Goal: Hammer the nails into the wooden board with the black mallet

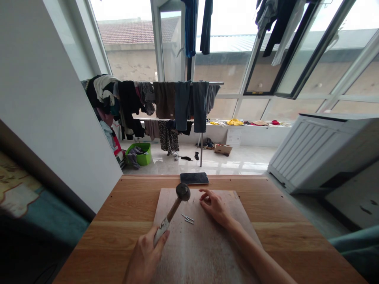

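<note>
My left hand (148,246) is wrapped round the pale, worn grip of a mallet (173,210) with a wooden handle. Its dark, round head (182,192) is raised above a flat wooden board (180,256). A thin nail (194,199) seems to stand upright in the board, just right of the head. Close by, my right hand (215,207) rests over the board, forefinger stretched out and the other fingers loosely bent. I see nothing held in it. Several loose nails (188,219) lie between my hands.
The board lies on a wooden table (103,236). A phone (194,178) lies at the table's far edge. Beyond are a laundry rack with hanging clothes (166,98), a green basket (143,156), a cardboard box (223,149) and a white ribbed appliance (308,146).
</note>
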The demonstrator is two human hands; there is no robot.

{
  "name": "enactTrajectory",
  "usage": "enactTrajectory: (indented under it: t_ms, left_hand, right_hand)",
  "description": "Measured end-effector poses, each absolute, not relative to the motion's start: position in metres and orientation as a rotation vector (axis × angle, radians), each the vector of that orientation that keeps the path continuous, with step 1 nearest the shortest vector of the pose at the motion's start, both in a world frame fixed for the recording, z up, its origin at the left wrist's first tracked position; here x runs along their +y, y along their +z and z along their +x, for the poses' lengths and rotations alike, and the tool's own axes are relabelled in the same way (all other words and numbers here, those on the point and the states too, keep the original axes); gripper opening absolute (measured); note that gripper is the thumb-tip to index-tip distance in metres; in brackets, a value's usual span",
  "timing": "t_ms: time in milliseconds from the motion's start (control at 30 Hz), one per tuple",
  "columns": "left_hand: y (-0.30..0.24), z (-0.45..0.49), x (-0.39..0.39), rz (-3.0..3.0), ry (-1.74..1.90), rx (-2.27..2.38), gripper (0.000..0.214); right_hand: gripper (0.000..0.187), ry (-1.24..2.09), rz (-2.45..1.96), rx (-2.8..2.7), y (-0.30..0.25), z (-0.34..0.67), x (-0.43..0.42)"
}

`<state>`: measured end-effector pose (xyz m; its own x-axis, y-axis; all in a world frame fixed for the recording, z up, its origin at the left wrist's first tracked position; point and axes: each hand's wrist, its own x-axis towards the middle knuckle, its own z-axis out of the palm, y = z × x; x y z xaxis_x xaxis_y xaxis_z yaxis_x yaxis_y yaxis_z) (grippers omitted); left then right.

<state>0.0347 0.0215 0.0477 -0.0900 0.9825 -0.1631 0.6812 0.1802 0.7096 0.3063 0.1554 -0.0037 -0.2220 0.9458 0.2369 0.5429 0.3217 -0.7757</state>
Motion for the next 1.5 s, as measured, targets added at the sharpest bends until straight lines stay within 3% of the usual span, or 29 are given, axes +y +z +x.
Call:
enactTrajectory:
  t_ms: [233, 633, 700, 867, 1033, 1267, 1500]
  left_hand:
    - [0.051, 0.068, 0.036, 1.718, 0.574, 1.829, 0.029]
    - [0.047, 0.073, 0.039, 1.870, 0.371, 1.927, 0.027]
    - [0.045, 0.067, 0.036, 1.825, 0.425, 1.920, 0.028]
    - [0.025, 0.039, 0.023, 1.678, 0.661, 1.896, 0.039]
    - [0.008, 0.018, 0.011, 1.595, 0.752, 1.977, 0.050]
    - [0.008, 0.020, 0.011, 1.642, 0.785, 1.961, 0.045]
    - [0.005, 0.018, 0.011, 1.664, 0.811, 1.920, 0.045]
  right_hand:
    - [0.049, 0.670, -1.343, -1.809, -0.013, 0.304, 0.159]
    - [0.050, 0.613, -1.322, -1.817, -0.011, 0.304, 0.158]
    - [0.044, 0.557, -1.348, -1.832, -0.008, 0.306, 0.153]
    - [0.010, 0.526, -1.290, -2.045, 0.018, 0.302, 0.124]
    - [0.030, 0.530, -1.223, -2.525, 0.049, 0.271, 0.105]
    - [0.027, 0.498, -1.530, -2.724, 0.061, 0.254, 0.111]
    - [0.019, 0.640, -1.505, -2.457, 0.051, 0.307, 0.106]
